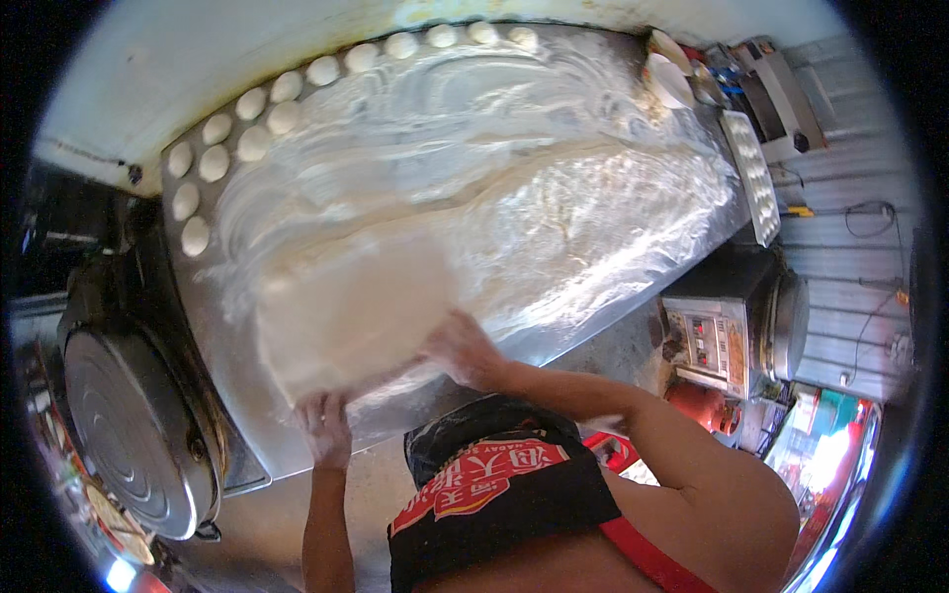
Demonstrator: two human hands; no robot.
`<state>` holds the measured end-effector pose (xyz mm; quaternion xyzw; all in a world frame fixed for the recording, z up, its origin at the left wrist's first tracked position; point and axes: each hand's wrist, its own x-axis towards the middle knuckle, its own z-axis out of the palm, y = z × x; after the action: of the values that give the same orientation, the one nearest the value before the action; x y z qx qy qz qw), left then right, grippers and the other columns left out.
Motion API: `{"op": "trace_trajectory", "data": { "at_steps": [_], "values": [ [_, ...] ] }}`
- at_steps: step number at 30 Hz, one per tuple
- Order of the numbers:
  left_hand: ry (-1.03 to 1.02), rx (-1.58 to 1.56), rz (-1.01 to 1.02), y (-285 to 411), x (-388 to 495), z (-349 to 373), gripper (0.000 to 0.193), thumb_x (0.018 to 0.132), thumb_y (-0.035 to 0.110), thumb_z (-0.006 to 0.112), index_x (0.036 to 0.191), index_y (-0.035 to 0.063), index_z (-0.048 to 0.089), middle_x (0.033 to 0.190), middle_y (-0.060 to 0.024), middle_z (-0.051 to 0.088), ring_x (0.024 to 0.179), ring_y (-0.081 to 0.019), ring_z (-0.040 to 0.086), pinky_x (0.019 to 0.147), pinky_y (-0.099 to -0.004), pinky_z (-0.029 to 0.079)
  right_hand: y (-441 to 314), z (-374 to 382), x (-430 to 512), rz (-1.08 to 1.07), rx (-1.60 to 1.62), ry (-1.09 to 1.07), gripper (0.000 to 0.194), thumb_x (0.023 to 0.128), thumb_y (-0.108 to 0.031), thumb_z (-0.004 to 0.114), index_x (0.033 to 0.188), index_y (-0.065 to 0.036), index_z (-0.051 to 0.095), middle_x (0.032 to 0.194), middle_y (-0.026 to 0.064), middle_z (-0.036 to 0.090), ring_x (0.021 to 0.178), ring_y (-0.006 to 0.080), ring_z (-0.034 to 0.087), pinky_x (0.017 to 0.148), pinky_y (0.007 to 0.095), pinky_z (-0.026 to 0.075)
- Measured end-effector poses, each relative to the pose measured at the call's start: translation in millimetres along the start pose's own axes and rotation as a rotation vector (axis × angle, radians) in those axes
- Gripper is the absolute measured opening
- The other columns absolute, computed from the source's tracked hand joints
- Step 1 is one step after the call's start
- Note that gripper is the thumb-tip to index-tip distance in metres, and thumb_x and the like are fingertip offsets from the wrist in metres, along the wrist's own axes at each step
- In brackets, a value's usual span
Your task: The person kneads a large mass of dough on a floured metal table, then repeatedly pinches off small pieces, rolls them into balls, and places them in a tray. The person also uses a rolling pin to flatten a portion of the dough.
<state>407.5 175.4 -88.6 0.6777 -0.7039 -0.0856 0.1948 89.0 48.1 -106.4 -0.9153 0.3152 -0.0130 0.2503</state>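
Observation:
A wide, flat sheet of dough (356, 296) lies along the near side of a metal worktable (222, 370). Its left part is smooth and motion-blurred; the right part is rough with thick white flour (586, 215). My left hand (324, 426) holds the sheet's near left corner, close to the table's front edge. Farther right, my right hand (467, 352) grips the same near edge with bent fingers. Between both hands the dough edge looks slightly lifted, though blur hides how far. Whether the smooth and floury parts form one piece is unclear.
Several round dough balls (253, 142) line the table's back and left edges. A big round metal-lidded pan (133, 437) stands at left. White bowls (669, 80) sit at the back right corner. Beyond the right edge are a white tray (750, 178) and a boxy machine (708, 341).

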Motion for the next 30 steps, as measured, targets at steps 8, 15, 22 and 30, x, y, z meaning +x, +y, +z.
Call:
{"op": "trace_trajectory", "data": {
  "at_steps": [8,15,22,30],
  "values": [
    [-0.163,-0.063,0.024,147.1,177.0,123.7,0.053,0.098,0.029,0.060,0.143,0.0054,0.048,0.150,-0.0205,0.044,0.139,-0.0402,0.039,0.118,-0.0549,0.025,220.4,-101.4,-71.5,0.145,-0.366,0.251,0.073,0.091,-0.034,0.071,0.155,-0.019,0.039,0.165,0.0125,0.028,0.150,0.0299,0.030,0.122,0.0543,0.021],
    [0.045,0.402,-0.084,184.2,330.7,152.4,0.092,0.090,0.044,0.066,0.159,0.0024,0.022,0.167,-0.0251,0.011,0.154,-0.0405,0.013,0.123,-0.0601,0.011,317.0,-147.5,33.6,0.161,-0.414,0.370,0.073,0.093,-0.044,0.062,0.152,-0.007,0.041,0.162,0.0266,0.024,0.149,0.0439,0.026,0.121,0.0615,0.019],
    [-0.212,0.363,-0.196,238.4,159.2,144.3,0.074,0.098,0.044,0.056,0.156,0.0053,0.032,0.167,-0.0195,0.016,0.154,-0.0367,0.017,0.122,-0.0587,0.018,222.6,-195.1,-87.0,0.086,-0.008,0.047,0.073,0.089,-0.037,0.069,0.150,-0.007,0.042,0.160,0.0222,0.031,0.148,0.0396,0.028,0.122,0.0592,0.017],
    [-0.284,0.290,-0.183,280.6,124.9,166.8,0.065,0.106,0.053,0.029,0.155,0.0101,0.038,0.166,-0.0151,0.024,0.153,-0.0377,0.020,0.124,-0.0557,0.011,242.6,-100.8,-141.4,-0.034,-0.194,0.213,0.049,0.093,-0.039,0.062,0.132,-0.008,0.060,0.156,0.0230,0.038,0.148,0.0444,0.028,0.117,0.0694,0.019]
  ]
}}
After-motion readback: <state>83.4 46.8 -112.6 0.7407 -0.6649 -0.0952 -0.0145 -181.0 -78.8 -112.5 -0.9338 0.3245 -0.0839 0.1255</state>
